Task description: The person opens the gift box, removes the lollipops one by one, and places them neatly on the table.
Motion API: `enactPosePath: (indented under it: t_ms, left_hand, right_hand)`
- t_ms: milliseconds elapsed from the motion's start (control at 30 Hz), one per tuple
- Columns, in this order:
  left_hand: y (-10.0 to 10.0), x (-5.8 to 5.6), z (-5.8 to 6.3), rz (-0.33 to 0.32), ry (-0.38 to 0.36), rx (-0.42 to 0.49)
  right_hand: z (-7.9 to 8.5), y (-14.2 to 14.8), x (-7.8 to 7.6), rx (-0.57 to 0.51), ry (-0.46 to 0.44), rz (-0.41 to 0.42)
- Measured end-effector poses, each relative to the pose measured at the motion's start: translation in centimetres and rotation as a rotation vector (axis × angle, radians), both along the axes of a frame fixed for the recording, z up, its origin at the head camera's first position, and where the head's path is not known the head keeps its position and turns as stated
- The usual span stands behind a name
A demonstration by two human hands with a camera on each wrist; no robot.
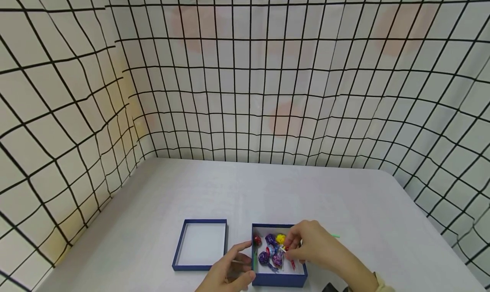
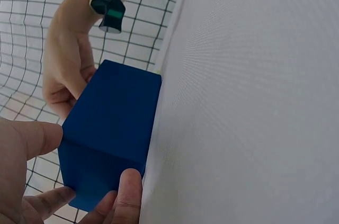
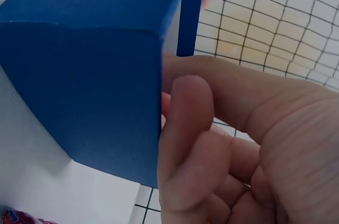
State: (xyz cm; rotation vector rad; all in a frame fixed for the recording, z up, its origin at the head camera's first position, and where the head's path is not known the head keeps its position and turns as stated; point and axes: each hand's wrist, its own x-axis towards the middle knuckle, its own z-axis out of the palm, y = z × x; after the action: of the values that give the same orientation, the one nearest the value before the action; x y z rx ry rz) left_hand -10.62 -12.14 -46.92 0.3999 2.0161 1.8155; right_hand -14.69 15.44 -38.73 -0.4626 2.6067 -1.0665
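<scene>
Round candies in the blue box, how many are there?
5 visible: red one, purple one, yellow one toward the back; dark purple one, pinkish-purple one nearer. The right hand may hide more.

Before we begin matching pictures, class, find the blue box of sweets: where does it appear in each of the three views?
Head: the box is low, right of centre, with the left hand at its left side and the right hand over its right side.
Left wrist: left of centre, its blue outside showing.
Right wrist: upper left, its blue outside filling much of that side.
Shared landmark: the right hand, close to the box in all three.
</scene>
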Motion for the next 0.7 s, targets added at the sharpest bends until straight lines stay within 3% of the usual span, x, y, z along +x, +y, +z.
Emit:
enactPosePath:
  t_ms: [233,700]
  left_hand:
    - [-0.02,-0.08,-0.08,0.001,0.01,-0.015]
    - [0.09,0.0,0.09,0.006,0.002,-0.023]
  right_hand:
    - [0.0,-0.6,-0.02,0.054,0.033,-0.005]
    - [-0.32,-0.54,0.0,0.054,0.072,-0.008]
